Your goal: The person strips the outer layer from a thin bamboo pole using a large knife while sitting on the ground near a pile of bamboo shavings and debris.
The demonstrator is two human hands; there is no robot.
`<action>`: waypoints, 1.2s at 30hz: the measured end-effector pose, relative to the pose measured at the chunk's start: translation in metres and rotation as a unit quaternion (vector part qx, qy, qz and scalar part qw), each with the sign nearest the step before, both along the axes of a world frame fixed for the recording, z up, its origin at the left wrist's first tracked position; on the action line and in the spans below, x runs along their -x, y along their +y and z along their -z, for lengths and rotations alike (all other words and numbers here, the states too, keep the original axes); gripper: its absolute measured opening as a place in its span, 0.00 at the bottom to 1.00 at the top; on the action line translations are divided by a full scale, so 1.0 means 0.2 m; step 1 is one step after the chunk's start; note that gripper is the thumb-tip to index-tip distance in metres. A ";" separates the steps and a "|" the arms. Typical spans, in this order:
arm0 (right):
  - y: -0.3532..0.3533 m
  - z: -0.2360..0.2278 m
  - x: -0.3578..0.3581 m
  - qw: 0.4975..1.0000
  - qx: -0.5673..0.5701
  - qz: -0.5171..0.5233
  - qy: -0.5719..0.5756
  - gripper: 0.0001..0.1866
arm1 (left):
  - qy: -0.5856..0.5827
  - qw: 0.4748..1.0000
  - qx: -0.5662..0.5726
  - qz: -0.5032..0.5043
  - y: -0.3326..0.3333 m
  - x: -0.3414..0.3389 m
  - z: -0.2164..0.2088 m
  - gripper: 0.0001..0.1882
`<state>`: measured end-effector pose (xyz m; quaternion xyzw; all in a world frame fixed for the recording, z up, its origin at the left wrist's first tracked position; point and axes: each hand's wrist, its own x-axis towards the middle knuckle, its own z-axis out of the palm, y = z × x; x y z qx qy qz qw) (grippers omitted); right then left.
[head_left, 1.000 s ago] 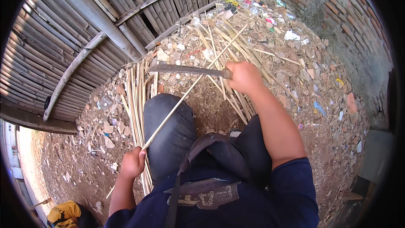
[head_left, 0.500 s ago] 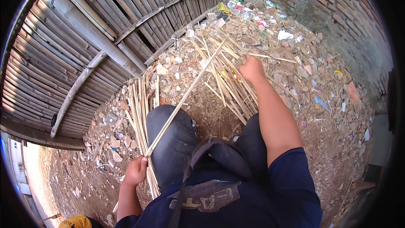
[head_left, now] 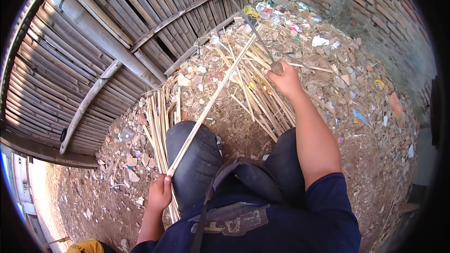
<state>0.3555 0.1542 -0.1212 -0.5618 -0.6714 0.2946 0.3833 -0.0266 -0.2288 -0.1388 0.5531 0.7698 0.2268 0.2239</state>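
Observation:
My left hand (head_left: pixel 161 191) grips the near end of a long pale bamboo strip (head_left: pixel 213 103) that runs up and to the right across my left knee (head_left: pixel 193 152). My right hand (head_left: pixel 285 79) is stretched out ahead and is shut on the handle of a long dark-bladed knife (head_left: pixel 257 33), whose blade points up and away over the far end of the strip. Beside my left leg lies a bundle of split bamboo strips (head_left: pixel 158 122).
A loose heap of bamboo slivers (head_left: pixel 255 89) lies ahead on rubble-strewn dirt. A bamboo slat fence (head_left: pixel 117 33) closes the left and back. A brick wall (head_left: pixel 375 14) stands at the right, with litter (head_left: pixel 290 18) along its foot.
My right hand has moved farther forward and swung the knife from lying crosswise over the strip to pointing up and away. The left hand keeps its hold on the strip.

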 end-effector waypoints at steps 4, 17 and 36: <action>-0.12 -0.06 0.15 0.987 -0.047 -0.121 -0.097 0.19 | 0.028 1.000 -0.012 0.004 0.02 -0.03 -0.06 0.20; -0.21 0.07 0.32 0.927 -0.075 -0.238 -0.280 0.16 | 0.061 0.998 -0.003 -0.034 0.07 -0.12 -0.04 0.24; -0.31 -0.10 0.46 0.889 0.022 -0.305 -0.342 0.18 | -0.031 0.997 0.069 0.016 0.10 -0.04 -0.11 0.24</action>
